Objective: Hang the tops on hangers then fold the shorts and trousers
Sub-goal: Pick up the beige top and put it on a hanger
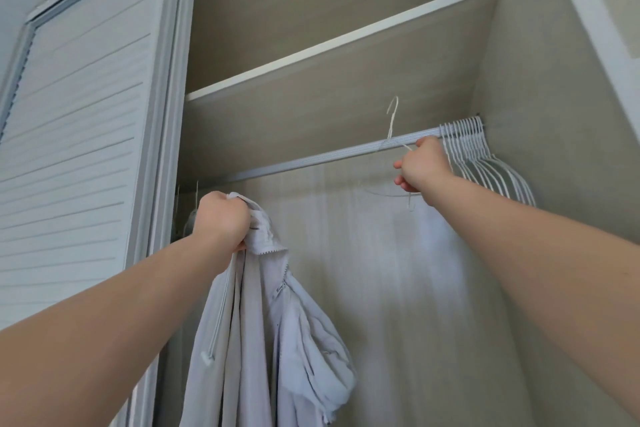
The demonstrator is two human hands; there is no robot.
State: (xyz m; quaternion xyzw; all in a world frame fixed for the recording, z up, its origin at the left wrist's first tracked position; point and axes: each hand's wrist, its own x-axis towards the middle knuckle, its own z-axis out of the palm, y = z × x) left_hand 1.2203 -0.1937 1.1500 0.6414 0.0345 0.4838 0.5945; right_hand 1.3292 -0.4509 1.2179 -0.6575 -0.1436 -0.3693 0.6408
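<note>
Gripping one pale grey zip-up top [263, 322] by its bunched collar, the left hand [221, 222] holds it low inside the wardrobe. One white wire hanger [392, 121] is clasped in the right hand [424, 165], its hook above the single rail [311, 158]. More than ten white hangers [485, 163], too tightly packed to count exactly, crowd the rail's right end.

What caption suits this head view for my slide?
Left hand grips a pale zip-up top while right hand holds a white wire hanger at the wardrobe rail, beside spare hangers.
</note>
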